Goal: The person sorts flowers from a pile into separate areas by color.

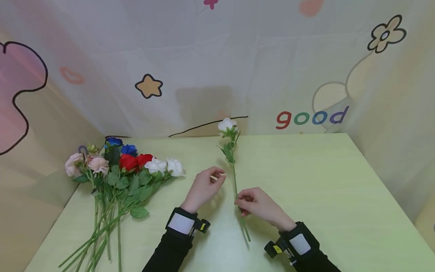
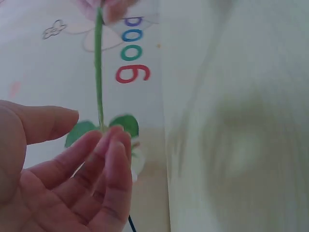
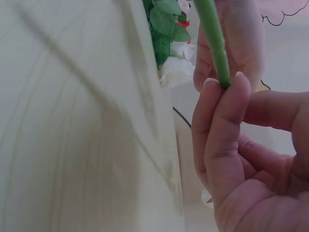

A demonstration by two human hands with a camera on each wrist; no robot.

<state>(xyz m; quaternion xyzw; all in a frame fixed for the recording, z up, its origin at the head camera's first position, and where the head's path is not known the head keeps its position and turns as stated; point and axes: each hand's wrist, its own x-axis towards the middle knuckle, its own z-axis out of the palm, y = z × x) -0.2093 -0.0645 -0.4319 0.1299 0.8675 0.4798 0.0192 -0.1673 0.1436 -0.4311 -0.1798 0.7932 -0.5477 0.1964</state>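
My right hand (image 1: pixel 263 206) pinches the lower green stem (image 3: pixel 216 46) of a single white artificial rose (image 1: pixel 227 125) between thumb and fingertips. The flower head points away toward the back of the table, with green leaves (image 1: pixel 228 151) just below it, and the stem's cut end sticks out below my fingers. To the left of the stem is my left hand (image 1: pixel 204 189), fingers loosely bent and nothing in its grasp. In the left wrist view, a gap separates the thumb (image 2: pixel 53 124) from the fingers, and the fingertips overlap the stem near the leaves.
On the left of the pale table (image 1: pixel 323 181) lies a heap of artificial flowers: pink roses (image 1: pixel 98 164), blue roses (image 1: pixel 129 150), red roses (image 1: pixel 129 162) and white roses (image 1: pixel 175 167), their stems (image 1: pixel 98 234) crossing toward the front. A printed curtain (image 1: pixel 272 68) hangs behind.
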